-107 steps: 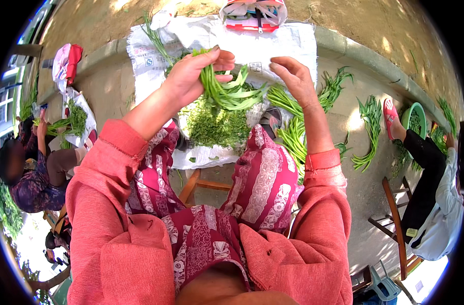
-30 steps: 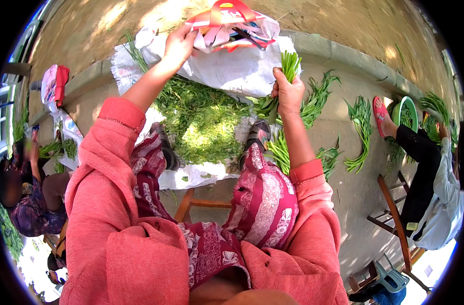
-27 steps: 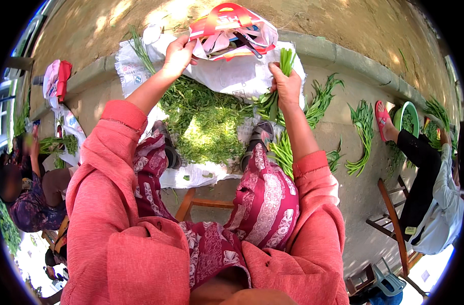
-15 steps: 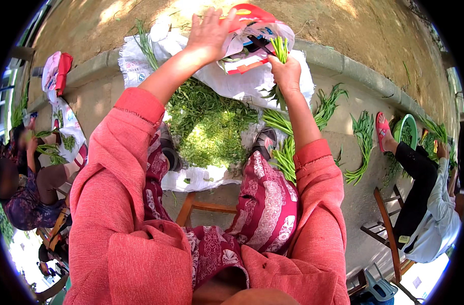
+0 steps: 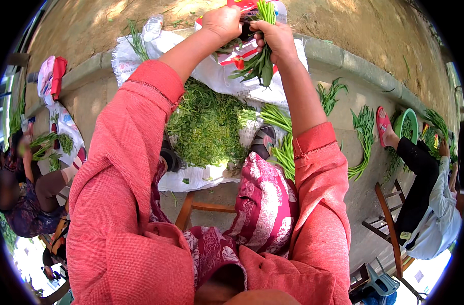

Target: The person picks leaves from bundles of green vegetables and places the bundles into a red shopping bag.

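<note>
A white woven sheet (image 5: 204,68) lies on the ground with a loose heap of leaves (image 5: 206,127) across its middle. The red-and-white bag (image 5: 238,61) sits at the sheet's far edge; its walls look thin and floppy, so it would likely sag unless lifted by a handle or steadied at the rim. The left hand (image 5: 221,24) is closed into a fist at the bag's mouth, though what lies inside the fingers I cannot tell. A dark item and a bit of green show in that mouth; the rest is hidden. Well beyond the sheet's right edge, a green tub (image 5: 416,124) holds leafy greens. The bunch of greens (image 5: 260,66) is in front of the bag, above the sheet's far edge, wrapped in the right hand (image 5: 275,38), pale stems up and leaves drooping. It should be light, the stems fairly stiff yet easy to snap, the leaves soft and quick to bruise, perhaps slick if damp; the best hold is around the gathered stems, firm enough to stop strands slipping.
</note>
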`<state>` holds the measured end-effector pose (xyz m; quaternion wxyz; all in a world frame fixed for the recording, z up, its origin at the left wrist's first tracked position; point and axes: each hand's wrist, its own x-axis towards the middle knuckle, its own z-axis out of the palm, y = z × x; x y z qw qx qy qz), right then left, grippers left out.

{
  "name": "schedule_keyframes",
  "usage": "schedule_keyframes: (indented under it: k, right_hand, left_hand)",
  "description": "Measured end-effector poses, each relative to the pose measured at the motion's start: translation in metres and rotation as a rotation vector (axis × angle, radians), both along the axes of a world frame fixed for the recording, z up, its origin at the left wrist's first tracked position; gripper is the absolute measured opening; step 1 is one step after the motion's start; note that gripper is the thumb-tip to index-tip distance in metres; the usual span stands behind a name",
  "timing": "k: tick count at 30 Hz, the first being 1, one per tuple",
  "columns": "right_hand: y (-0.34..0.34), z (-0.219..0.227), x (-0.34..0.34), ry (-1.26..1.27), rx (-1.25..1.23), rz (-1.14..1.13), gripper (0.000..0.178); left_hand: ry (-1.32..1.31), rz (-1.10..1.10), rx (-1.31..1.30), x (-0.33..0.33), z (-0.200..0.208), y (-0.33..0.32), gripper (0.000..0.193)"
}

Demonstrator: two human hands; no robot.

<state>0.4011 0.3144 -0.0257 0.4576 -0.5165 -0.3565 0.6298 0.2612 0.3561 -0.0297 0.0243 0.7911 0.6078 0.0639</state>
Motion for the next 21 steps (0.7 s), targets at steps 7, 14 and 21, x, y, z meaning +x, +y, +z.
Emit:
schedule_keyframes:
  k: [7, 14, 21]
  right_hand:
    - [0.005, -0.034, 0.016, 0.456, -0.251, -0.143, 0.009]
    - [-0.003, -0.06, 0.003, 0.295, -0.259, -0.135, 0.008]
    - [0.018, -0.078, -0.009, 0.665, -0.515, -0.27, 0.023]
  left_hand:
    - [-0.095, -0.092, 0.048, -0.036, -0.018, 0.026, 0.024]
    - [-0.374, -0.126, 0.014, -0.035, -0.007, 0.017, 0.021]
    - [-0.224, -0.144, -0.022, -0.046, -0.015, 0.022, 0.025]
